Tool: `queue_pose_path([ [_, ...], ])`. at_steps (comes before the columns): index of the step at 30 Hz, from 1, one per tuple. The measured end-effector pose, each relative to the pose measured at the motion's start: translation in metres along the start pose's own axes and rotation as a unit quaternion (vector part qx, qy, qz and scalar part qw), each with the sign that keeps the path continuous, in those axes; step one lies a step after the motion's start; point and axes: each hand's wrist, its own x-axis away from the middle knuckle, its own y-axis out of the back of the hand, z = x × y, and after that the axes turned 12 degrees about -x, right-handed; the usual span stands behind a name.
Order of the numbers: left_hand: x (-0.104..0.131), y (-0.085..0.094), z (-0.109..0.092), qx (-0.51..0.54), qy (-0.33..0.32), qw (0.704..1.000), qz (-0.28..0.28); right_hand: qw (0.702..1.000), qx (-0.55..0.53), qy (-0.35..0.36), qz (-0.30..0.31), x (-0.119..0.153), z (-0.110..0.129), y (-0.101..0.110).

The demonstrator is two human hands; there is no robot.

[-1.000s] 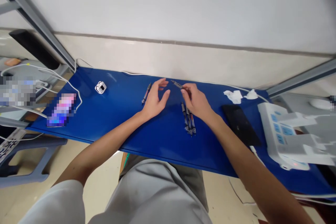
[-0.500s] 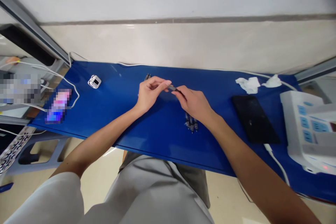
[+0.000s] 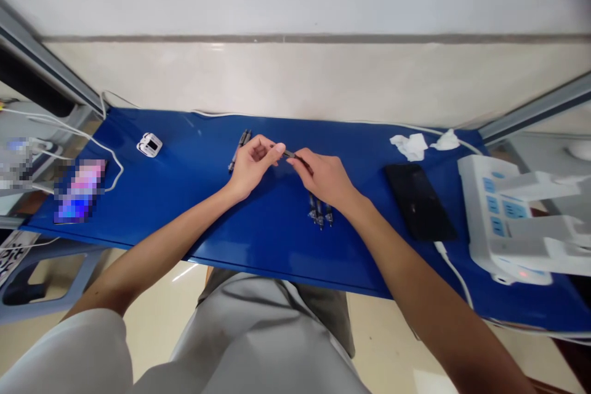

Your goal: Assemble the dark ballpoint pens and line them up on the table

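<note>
Over the middle of the blue table [image 3: 272,228], both my hands hold one dark pen [image 3: 289,154]. My left hand [image 3: 253,163] is closed on its left end, thumb on top. At the other end, the fingers of my right hand [image 3: 322,175] pinch the pen and hide part of it. Behind my left hand lie dark pens [image 3: 240,149], partly covered by that hand. Several more dark pens with clear tips [image 3: 320,215] lie below my right hand, their upper parts hidden under it.
To the left are a small white device [image 3: 149,144] and a lit phone [image 3: 82,191]. On the right lie a black phone [image 3: 419,202] with a white cable, crumpled tissues [image 3: 410,146] and a white power strip [image 3: 484,221]. A pale wall [image 3: 295,80] rises behind the table.
The view has shifted to the right, so everything sits further left. More of the pens behind my left hand shows. Both hands still hold the pen.
</note>
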Motion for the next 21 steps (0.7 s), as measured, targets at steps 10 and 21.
queue_pose_path([
  [10, 0.001, -0.003, -0.005, -0.008, 0.019, 1.000, -0.018, 1.000, 0.007, 0.005, 0.002, -0.002, 0.004, 0.002],
  [21, 0.005, -0.006, -0.005, 0.049, 0.028, 0.998, 0.013, 0.999, 0.023, -0.022, -0.006, -0.004, 0.007, 0.003],
])
